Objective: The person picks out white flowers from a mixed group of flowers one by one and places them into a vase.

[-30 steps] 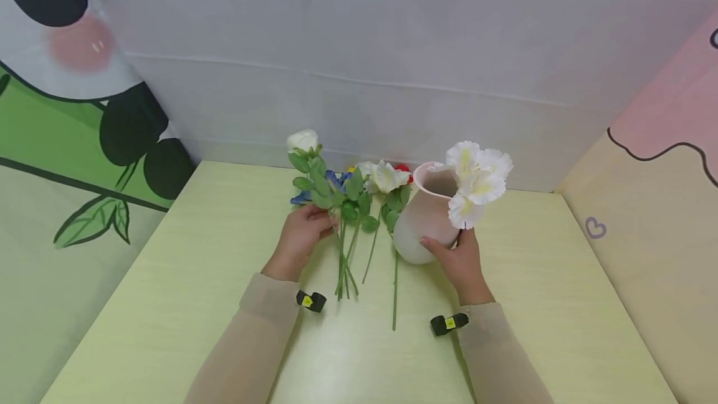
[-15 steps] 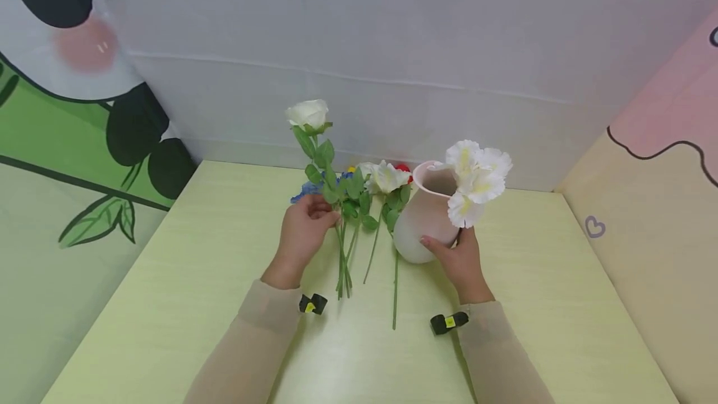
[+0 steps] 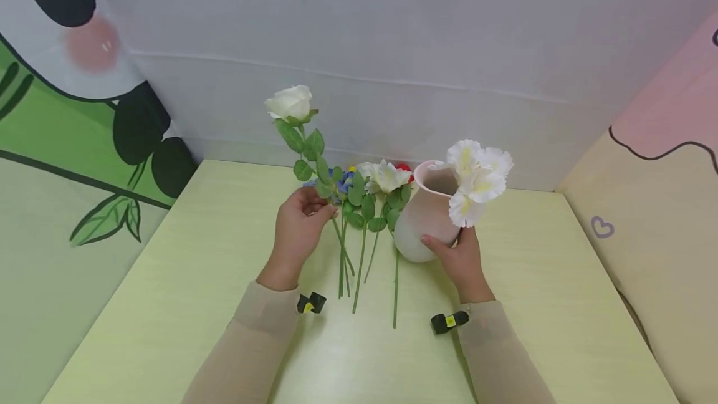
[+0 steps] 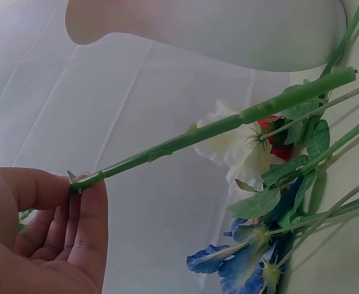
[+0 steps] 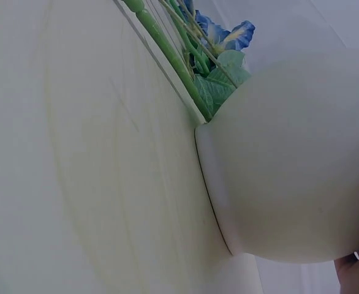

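My left hand (image 3: 298, 226) pinches the green stem (image 4: 167, 149) of a white rose (image 3: 290, 103) between thumb and fingers. The rose's head and leaves rise above that hand, and the stem's lower end points free in the left wrist view. My right hand (image 3: 461, 262) grips the lower side of a pale pink vase (image 3: 422, 229). A ruffled white flower (image 3: 477, 179) leans out over the vase's right rim, its stem hidden inside. In the right wrist view the base of the vase (image 5: 290, 159) is close to the table, with a fingertip at its far side.
Between the hands, several flowers lie on the table (image 3: 185, 304): blue ones (image 4: 234, 260), a white one (image 3: 387, 176) and a red one (image 3: 404, 170), stems toward me. A grey cloth wall (image 3: 359, 98) stands behind; printed panels flank both sides.
My left hand has lifted the white rose up and left, out of the pile. One leafy stem among the lying flowers has shifted toward me. The right hand and vase stay put.
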`<state>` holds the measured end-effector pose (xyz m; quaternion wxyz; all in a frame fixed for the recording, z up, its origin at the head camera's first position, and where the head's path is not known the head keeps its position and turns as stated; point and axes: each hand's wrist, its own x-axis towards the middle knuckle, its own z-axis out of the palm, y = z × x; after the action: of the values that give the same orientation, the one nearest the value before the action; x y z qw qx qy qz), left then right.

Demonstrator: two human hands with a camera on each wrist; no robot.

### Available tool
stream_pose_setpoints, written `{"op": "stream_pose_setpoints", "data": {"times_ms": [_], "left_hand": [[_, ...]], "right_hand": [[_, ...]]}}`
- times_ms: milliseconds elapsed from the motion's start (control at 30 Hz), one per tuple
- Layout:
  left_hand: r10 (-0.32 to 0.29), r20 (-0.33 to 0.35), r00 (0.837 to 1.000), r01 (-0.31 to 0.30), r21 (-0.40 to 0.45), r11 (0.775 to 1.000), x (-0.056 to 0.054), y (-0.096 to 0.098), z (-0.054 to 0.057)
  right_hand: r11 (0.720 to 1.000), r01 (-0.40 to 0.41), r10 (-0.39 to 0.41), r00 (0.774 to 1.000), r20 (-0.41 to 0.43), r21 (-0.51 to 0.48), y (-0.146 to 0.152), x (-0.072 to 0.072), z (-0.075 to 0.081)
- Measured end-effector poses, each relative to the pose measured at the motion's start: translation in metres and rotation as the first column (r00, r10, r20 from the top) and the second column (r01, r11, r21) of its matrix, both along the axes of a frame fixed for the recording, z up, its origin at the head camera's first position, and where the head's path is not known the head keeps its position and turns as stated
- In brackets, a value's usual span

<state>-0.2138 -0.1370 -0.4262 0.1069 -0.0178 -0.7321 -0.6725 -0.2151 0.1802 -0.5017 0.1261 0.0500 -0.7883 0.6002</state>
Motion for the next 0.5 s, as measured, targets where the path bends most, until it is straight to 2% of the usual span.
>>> {"op": "stream_pose_setpoints", "data": {"times_ms": [267,500], "left_hand": [[-0.006,-0.029,1.0,0.008,0.085,0.996,0.002,0.001,0.002],[-0.033,-0.045,0.998,0.042,0.2,0.979,0.002,0.001,0.003]], "right_hand": [[1.0,-0.007,0.008,0.999,0.033,-0.004,-0.01,0.014,0.027],[1.0,0.009,-0.009,0.999,0.036,0.002,-0.001,0.002,0.003]]}}
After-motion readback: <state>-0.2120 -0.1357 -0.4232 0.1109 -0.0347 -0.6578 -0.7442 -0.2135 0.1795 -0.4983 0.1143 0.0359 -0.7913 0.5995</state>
